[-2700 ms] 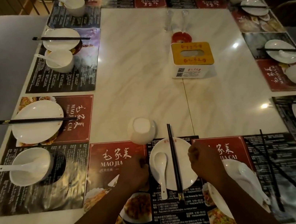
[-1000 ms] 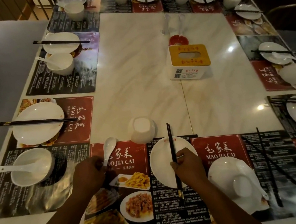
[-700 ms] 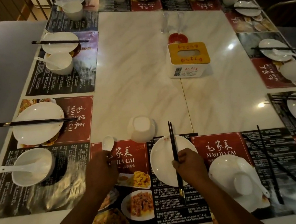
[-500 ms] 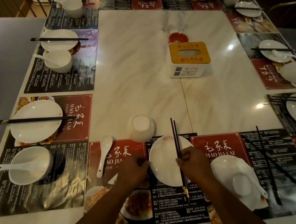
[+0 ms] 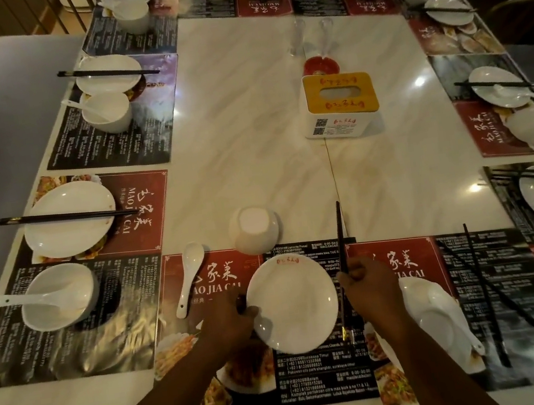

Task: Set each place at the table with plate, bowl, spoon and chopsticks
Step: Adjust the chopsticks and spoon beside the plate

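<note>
Marble tabletop (image 5: pixel 246 118), ringed with menu mats (image 5: pixel 323 377). Gripping left rim of plate (image 5: pixel 294 302) with left hand (image 5: pixel 227 319), likely to centre it; pinching chopsticks (image 5: pixel 339 226) in right hand (image 5: pixel 368 287) just beside its right edge, out of the way. Upturned bowl (image 5: pixel 254 228) beyond, spoon (image 5: pixel 190 276) leftward.

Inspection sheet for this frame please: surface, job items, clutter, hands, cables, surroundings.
Surface: marble table, menu placemats round its edge.
Job's things: near place has plate; bowl upside down beyond it; spoon lying on the mat to its left; chopsticks in hand.
Clutter: tissue box, red dish, two glasses mid-table.
Grippers: left hand grips the plate's left rim; right hand pinches the chopsticks right of the plate.
Cables: nothing seen.
Surroundings: grey seat at left; room dim.
</note>
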